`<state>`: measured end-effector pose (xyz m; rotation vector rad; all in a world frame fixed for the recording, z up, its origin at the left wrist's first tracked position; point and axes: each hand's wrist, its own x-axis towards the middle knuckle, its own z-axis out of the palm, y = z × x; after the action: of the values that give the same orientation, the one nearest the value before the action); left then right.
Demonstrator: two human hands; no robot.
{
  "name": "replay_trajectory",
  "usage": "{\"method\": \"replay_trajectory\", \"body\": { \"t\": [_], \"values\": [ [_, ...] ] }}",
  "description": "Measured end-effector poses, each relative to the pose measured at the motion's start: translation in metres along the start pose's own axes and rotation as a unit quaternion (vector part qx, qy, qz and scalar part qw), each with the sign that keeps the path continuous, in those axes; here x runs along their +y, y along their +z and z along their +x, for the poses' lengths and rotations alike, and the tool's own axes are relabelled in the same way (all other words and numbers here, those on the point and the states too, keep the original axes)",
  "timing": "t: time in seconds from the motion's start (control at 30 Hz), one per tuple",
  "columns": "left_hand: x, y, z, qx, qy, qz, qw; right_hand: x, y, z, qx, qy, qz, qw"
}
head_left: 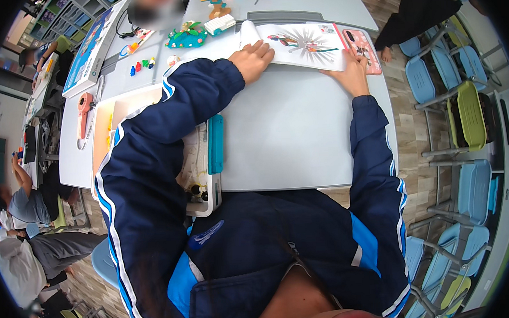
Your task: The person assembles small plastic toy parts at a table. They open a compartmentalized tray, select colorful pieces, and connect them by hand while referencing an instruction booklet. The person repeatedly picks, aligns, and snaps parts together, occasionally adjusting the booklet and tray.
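An open picture booklet lies on the grey table, its left page curling up at the back. My left hand rests on its left side, fingers laid out over the paper. At the lower right corner, my right hand pinches the page edge between thumb and fingers. A phone in a pink patterned case lies just beyond that hand, partly under the booklet's edge. Below my left forearm stands a parts box with a teal latch; the sleeve hides much of it.
Turquoise brick model, white brick piece and several small figures stand at the back left. A pink handheld fan and large box sit left. Blue chairs line the right; other people are around.
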<state>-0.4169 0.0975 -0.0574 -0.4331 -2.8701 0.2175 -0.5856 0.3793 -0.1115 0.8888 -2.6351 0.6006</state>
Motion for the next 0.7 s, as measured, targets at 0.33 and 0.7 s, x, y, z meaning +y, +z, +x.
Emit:
{"method": "replay_trajectory", "body": {
  "t": [0.33,0.7],
  "values": [
    [0.001,-0.001,-0.007,0.084,-0.021,-0.093,0.992,0.008,0.009,0.002,0.077,-0.073,-0.031,0.994],
    [0.052,-0.024,0.01,-0.054,-0.158,-0.091,0.982,-0.042,-0.036,0.01,0.203,0.033,0.45,0.869]
  ]
}}
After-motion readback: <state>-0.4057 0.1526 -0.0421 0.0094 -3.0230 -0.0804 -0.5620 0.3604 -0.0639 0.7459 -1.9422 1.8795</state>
